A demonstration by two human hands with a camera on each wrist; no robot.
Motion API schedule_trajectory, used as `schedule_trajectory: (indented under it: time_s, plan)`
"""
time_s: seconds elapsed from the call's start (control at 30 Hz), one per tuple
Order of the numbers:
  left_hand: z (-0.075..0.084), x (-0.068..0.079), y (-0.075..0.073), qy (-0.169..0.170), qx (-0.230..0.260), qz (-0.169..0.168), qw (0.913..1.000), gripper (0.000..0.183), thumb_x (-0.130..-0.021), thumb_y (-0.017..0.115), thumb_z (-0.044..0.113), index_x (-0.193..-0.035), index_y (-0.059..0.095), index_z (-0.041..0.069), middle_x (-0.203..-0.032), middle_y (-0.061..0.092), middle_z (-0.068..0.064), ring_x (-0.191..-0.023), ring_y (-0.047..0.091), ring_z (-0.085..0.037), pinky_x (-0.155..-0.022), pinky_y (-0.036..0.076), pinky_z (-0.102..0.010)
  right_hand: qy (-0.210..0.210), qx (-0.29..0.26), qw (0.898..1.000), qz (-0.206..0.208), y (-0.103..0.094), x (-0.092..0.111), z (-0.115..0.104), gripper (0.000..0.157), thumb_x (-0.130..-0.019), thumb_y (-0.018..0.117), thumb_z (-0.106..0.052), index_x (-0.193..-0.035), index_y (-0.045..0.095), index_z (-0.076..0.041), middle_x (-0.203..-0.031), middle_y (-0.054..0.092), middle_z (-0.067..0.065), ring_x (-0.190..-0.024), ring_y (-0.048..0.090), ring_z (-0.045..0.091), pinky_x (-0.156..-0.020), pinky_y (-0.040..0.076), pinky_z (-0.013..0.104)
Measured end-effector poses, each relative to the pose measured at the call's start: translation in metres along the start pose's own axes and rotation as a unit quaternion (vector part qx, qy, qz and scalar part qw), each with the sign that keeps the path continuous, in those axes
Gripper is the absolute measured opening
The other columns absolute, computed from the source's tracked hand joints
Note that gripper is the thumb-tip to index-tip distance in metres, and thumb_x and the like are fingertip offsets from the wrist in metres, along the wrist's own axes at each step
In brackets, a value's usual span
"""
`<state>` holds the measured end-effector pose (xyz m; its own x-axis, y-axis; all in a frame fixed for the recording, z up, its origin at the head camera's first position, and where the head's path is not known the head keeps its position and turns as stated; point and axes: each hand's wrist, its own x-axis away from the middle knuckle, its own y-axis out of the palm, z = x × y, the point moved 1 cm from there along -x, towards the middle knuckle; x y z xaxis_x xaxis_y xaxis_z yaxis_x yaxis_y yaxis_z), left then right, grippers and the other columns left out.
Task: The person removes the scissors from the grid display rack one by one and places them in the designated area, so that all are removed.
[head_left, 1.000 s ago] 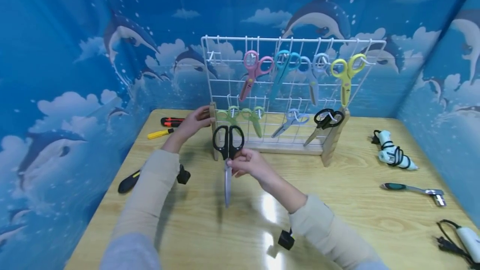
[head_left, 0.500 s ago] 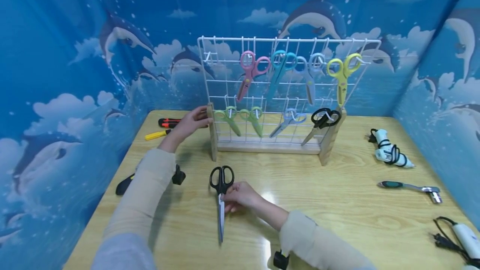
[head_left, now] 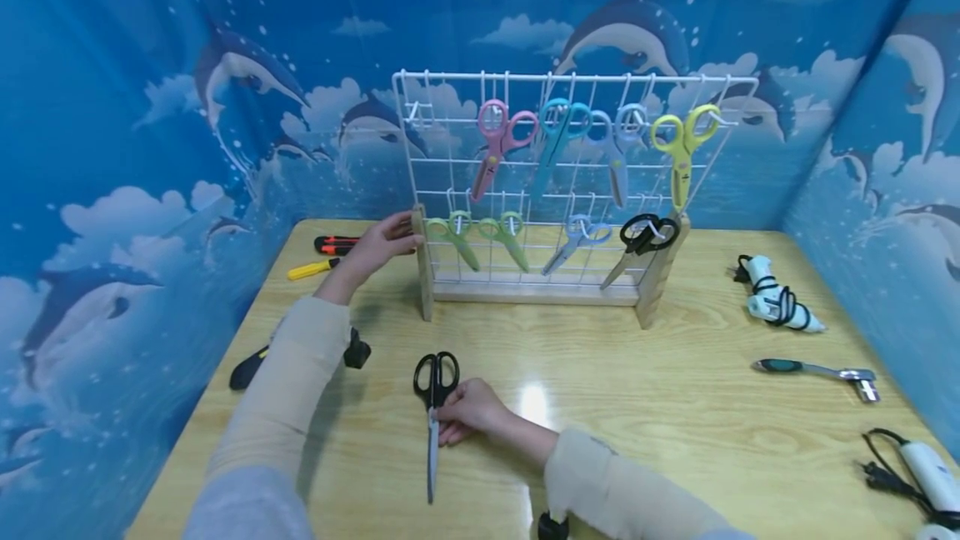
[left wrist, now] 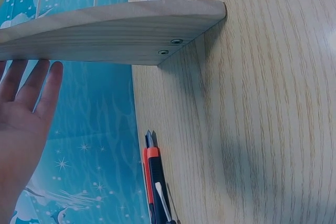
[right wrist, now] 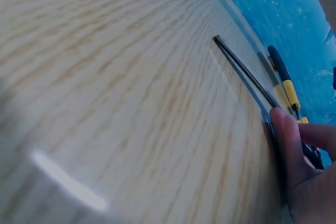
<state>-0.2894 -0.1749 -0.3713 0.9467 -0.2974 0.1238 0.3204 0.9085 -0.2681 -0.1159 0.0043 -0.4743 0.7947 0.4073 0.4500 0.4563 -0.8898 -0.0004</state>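
Black-handled scissors (head_left: 432, 448) lie low over the table in the head view, handles away from me and blades toward me. My right hand (head_left: 472, 411) pinches them near the pivot; in the right wrist view the thumb and fingers (right wrist: 292, 145) meet on the scissors, whose long thin blade (right wrist: 244, 69) runs out ahead. Whether the blade touches the table is hard to tell. My left hand (head_left: 378, 248) touches the wooden side post (head_left: 423, 265) of a white wire rack (head_left: 480, 76). Its fingers (left wrist: 50, 90) look straight, reaching the post's edge.
Several coloured scissors, such as the yellow pair (head_left: 681, 161) and a black pair (head_left: 637, 244), hang on the rack. At left lie a yellow-handled screwdriver (head_left: 311, 269) and a red-black cutter (head_left: 335, 245). A corded white tool (head_left: 780, 298) and a ratchet wrench (head_left: 817, 371) lie right.
My right hand has brought the black scissors down from in front of the rack toward me, close to the tabletop. The left hand has stayed at the post.
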Motion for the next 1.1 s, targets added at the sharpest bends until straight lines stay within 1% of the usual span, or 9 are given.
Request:
schedule_trajectory:
  time_s: [0.2, 0.43, 0.63, 0.83, 1.1]
  plan:
    - [0.0008, 0.0011, 0.0007, -0.01, 0.001, 0.001, 1.0, 0.069, -0.072, 0.061, 0.041, -0.132, 0.03, 0.023, -0.132, 0.035, -0.003, -0.12, 0.033, -0.017, -0.093, 0.037, -0.036, -0.003, 0.021, 1.0, 0.011, 0.0026, 0.0009, -0.0018, 0.011, -0.073, 0.063, -0.005, -0.069, 0.062, 0.005, -0.055, 0.06, 0.016, -0.043, 0.058, 0.016, -0.043, 0.05, 0.026]
    - [0.0003, 0.0005, 0.0008, -0.006, -0.01, -0.001, 0.9999, 0.069, -0.073, 0.06, 0.041, -0.132, 0.03, 0.022, -0.131, 0.035, -0.003, -0.119, 0.034, -0.018, -0.093, 0.037, -0.037, 0.006, 0.05, 0.999, 0.014, 0.0034, 0.0, -0.0061, 0.014, -0.073, 0.064, -0.007, -0.066, 0.061, 0.005, -0.051, 0.059, 0.014, -0.042, 0.057, 0.016, -0.041, 0.05, 0.025]
    - [0.0003, -0.0012, 0.0002, -0.007, -0.009, 0.002, 0.9999, 0.07, -0.072, 0.06, 0.041, -0.132, 0.029, 0.022, -0.131, 0.035, -0.004, -0.117, 0.037, -0.018, -0.092, 0.038, -0.036, 0.01, 0.05, 0.999, 0.016, 0.0035, -0.0016, -0.008, 0.014, -0.073, 0.063, -0.006, -0.065, 0.06, 0.006, -0.053, 0.059, 0.016, -0.041, 0.057, 0.017, -0.041, 0.049, 0.025]
    - [0.0009, -0.0013, 0.0003, 0.0, 0.002, -0.008, 1.0, 0.07, -0.073, 0.061, 0.04, -0.132, 0.029, 0.021, -0.132, 0.034, -0.005, -0.117, 0.036, -0.02, -0.093, 0.037, -0.038, 0.01, 0.058, 0.998, 0.013, 0.0033, -0.0034, -0.008, 0.015, -0.074, 0.062, -0.005, -0.065, 0.059, 0.006, -0.053, 0.058, 0.016, -0.042, 0.057, 0.018, -0.042, 0.05, 0.026]
    - [0.0009, -0.0014, 0.0003, -0.007, 0.004, -0.006, 0.9999, 0.067, -0.074, 0.06, 0.038, -0.132, 0.03, 0.021, -0.132, 0.034, -0.005, -0.117, 0.036, -0.019, -0.093, 0.037, -0.038, 0.006, 0.06, 0.998, 0.003, 0.0026, -0.0031, -0.0076, 0.016, -0.075, 0.061, -0.007, -0.066, 0.058, 0.006, -0.053, 0.058, 0.016, -0.04, 0.056, 0.017, -0.042, 0.05, 0.026]
